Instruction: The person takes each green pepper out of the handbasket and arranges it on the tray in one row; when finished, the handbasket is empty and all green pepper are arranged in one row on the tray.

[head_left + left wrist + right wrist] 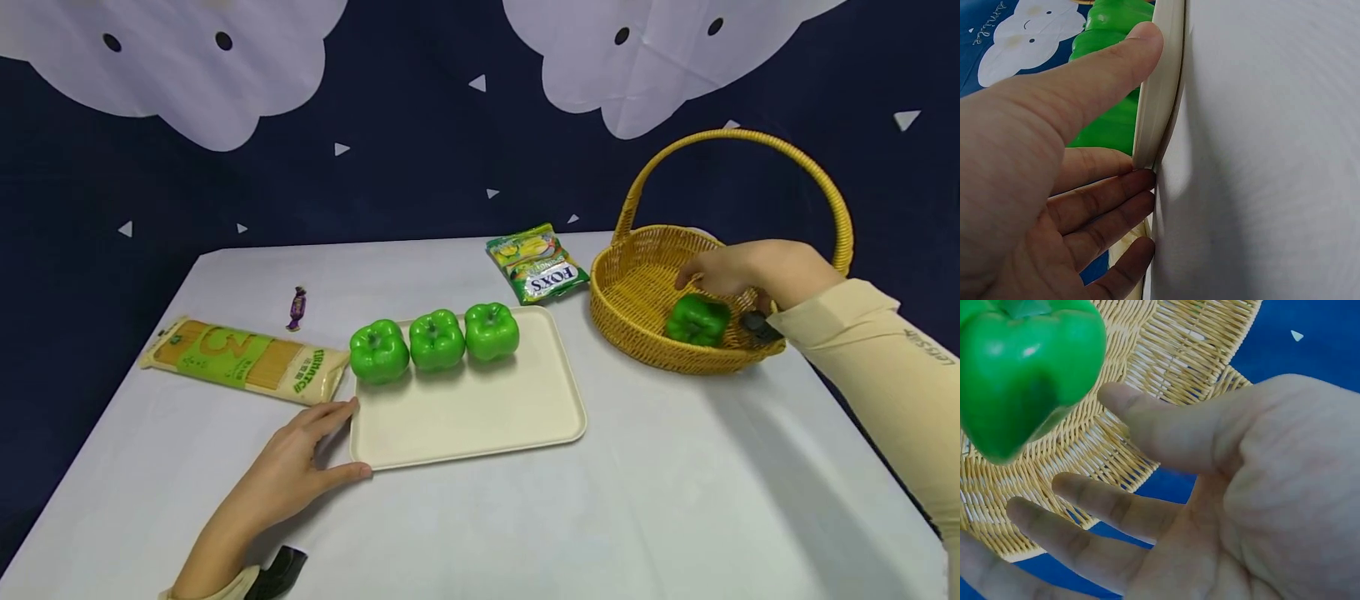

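My left hand (291, 465) rests at the left end of a cream tray (468, 421), its thumb and fingers spread against the rim (1159, 94). Along the tray's far side stand three green bell peppers: one on the left (379, 351), one in the middle (437, 340) and one on the right (491, 331). Over at the right, my right hand (738, 268) reaches inside a wicker basket (637, 329). Its fingers are extended, and in the right wrist view a gap shows between the thumb and another green bell pepper (1029, 375), which lies in the basket.
A tall arched handle (757, 137) rises over the basket. Behind the tray lies a green Fox's packet (537, 262). To the left are a pack of spaghetti (243, 360) and a small purple wrapped candy (297, 308). White cloth covers the table (600, 517).
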Motion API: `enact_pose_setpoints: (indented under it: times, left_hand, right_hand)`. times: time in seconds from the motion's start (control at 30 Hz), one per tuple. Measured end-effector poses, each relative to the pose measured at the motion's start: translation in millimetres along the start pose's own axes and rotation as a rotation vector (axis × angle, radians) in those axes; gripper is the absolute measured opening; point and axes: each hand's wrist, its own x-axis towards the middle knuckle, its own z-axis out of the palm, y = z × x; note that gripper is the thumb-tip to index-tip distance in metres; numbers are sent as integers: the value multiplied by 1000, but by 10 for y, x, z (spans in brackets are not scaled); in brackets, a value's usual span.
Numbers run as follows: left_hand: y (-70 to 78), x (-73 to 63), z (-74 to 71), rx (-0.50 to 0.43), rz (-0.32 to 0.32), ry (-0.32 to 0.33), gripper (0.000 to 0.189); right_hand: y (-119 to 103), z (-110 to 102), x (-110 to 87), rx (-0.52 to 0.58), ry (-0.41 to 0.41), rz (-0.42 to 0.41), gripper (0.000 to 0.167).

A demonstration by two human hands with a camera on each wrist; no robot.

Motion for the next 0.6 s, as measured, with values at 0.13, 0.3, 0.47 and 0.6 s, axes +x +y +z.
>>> enact_pose_setpoints:
  times: [0.13,0.3,0.47,0.6]
  left_hand:
    - [-12,12,1,-8,23,9,93]
    - [-18,14,9,-11,27,10,93]
    - [-22,0,5,-7,15,5,94]
    - [-23,-10,0,-3,5,2,94]
  right_hand:
    - [24,17,-41,22,4,17,66]
    - [17,110,-44,-92,52,-43,73]
    - [-25,215,-25,-241,87,-156,85]
    - [-13,275,2,-267,117,-182,84]
